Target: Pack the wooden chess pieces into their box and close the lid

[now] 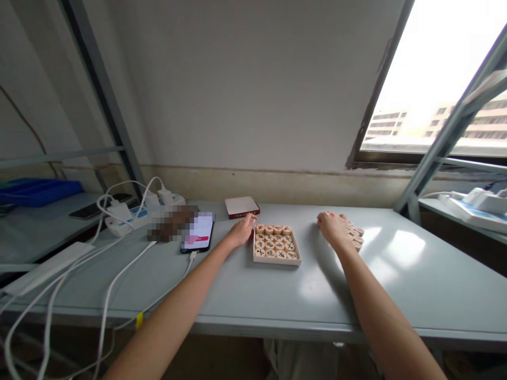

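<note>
An open pale box (277, 260) stands on the table, filled with rows of round wooden Chinese chess pieces (280, 246). The back row has red characters and the rows in front have black ones. My left hand (241, 232) is at the box's back left corner, fingers stretched toward it; whether it touches the box is unclear. To the right of the box, my right hand (332, 227) rests low over the table with curled fingers. Whatever is under those fingers is hidden. Close against its right side lies a cluster of plain wooden pieces (356, 237).
A red-edged white lid (242, 207) lies behind my left hand. Left of it are a lit phone (200, 232) on a charging cable, a blurred brown object (173, 222) and a power strip (119, 226) with trailing white cables. Metal frames flank the table (317, 301).
</note>
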A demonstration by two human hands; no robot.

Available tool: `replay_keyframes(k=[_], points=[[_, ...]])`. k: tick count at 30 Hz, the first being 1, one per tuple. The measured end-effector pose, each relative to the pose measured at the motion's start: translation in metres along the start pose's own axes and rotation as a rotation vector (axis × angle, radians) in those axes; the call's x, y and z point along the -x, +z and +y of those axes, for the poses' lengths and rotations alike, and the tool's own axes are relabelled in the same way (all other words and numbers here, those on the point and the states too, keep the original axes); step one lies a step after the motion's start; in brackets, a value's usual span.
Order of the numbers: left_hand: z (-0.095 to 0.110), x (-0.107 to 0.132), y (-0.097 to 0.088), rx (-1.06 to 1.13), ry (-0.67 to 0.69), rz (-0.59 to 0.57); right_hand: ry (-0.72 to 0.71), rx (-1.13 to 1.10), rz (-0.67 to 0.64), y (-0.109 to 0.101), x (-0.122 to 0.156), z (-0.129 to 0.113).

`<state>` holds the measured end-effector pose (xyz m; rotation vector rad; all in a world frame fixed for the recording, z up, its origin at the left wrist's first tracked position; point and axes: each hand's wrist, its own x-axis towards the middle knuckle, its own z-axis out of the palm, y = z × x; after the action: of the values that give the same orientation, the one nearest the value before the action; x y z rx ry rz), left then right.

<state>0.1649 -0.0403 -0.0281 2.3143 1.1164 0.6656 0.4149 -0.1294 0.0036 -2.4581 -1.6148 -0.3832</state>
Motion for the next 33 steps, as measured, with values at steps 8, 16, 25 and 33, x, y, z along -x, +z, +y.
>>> replay_keyframes(k=[8, 16, 25, 33], points=[[0.003, 0.001, -0.015, 0.056, 0.027, 0.038, -0.667, -0.7, -0.109, -0.006, 0.019, -0.076], [-0.003, -0.001, -0.015, 0.107, 0.078, -0.178, -0.749, -0.561, 0.011, 0.001, 0.036, -0.098], [-0.003, 0.004, -0.021, 0.144, 0.11, -0.322, -0.266, -0.195, 0.144, -0.007, 0.008, -0.04], [-0.005, 0.002, -0.018, 0.12, 0.131, -0.295, 0.193, 0.075, -0.069, 0.025, -0.003, 0.018]])
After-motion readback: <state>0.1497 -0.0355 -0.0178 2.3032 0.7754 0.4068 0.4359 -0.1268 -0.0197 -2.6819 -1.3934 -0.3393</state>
